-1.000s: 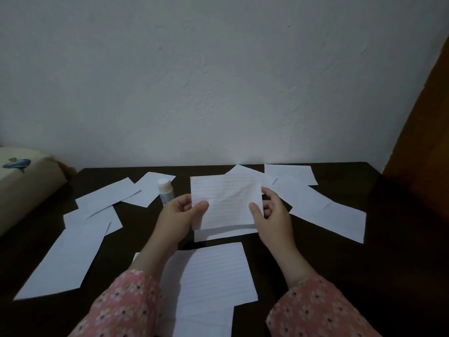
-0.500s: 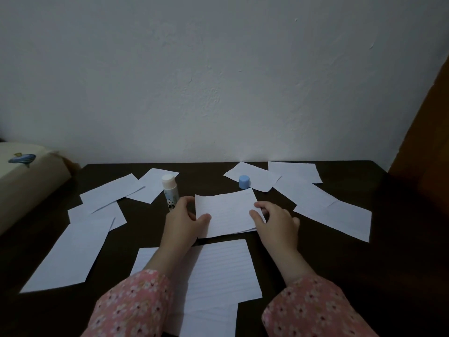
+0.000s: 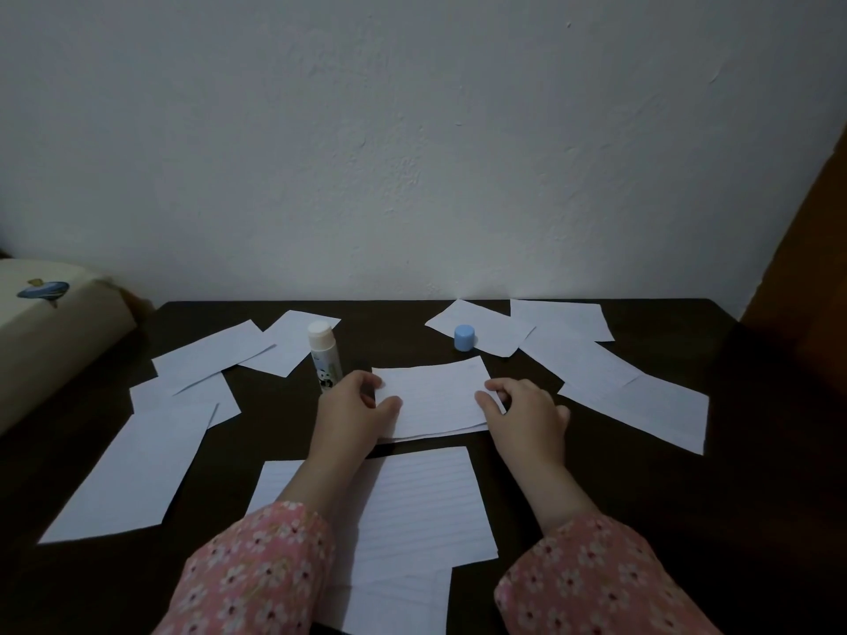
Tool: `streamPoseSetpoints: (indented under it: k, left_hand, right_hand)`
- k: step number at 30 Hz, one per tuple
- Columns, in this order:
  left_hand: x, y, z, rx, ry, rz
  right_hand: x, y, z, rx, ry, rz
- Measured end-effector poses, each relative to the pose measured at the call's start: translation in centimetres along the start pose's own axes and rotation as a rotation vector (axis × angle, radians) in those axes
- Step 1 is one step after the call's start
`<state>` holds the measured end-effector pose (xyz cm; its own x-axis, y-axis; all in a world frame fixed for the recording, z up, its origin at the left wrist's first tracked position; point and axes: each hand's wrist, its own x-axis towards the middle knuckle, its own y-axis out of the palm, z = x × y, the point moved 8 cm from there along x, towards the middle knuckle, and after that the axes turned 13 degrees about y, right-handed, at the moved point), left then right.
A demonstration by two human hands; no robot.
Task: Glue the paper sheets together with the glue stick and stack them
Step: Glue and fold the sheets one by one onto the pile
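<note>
White sheet (image 3: 433,396) pinched by L hand (image 3: 353,407) & R hand (image 3: 522,405).

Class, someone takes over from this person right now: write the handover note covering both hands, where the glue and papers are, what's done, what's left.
Left hand pinches the left edge of the small lined sheet; right hand pinches its right edge.
That sheet lies on another sheet on the dark table, edges nearly matched.
Glue stick stands uncapped just left of the left hand; its blue cap sits behind, on a loose sheet.
Larger lined sheets lie nearest the person.
Left: many loose sheets on both sides to glue and stack.
</note>
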<state>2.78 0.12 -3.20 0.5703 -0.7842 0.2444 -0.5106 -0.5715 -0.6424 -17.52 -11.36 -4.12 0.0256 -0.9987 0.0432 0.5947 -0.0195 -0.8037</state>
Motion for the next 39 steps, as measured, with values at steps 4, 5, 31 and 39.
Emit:
streamPoseSetpoints:
  k: [4, 5, 31, 39]
  left_hand:
    - [0.2, 0.0, -0.3, 0.020, 0.009, 0.011]
    - [0.2, 0.0, -0.3, 0.028, 0.011, 0.016]
    - [0.6, 6.3, -2.6, 0.578, 0.372, 0.600]
    - [0.4, 5.2, -2.0, 0.487, 0.237, 0.521]
  right_hand:
    - [0.0, -0.1, -0.3, 0.008, 0.001, -0.004]
    - [0.0, -0.1, -0.2, 0.004, 0.002, -0.006]
    - [-1.8, 6.2, 5.1, -0.514, -0.434, 0.390]
    - [-1.6, 6.2, 4.4, -0.511, -0.321, 0.368]
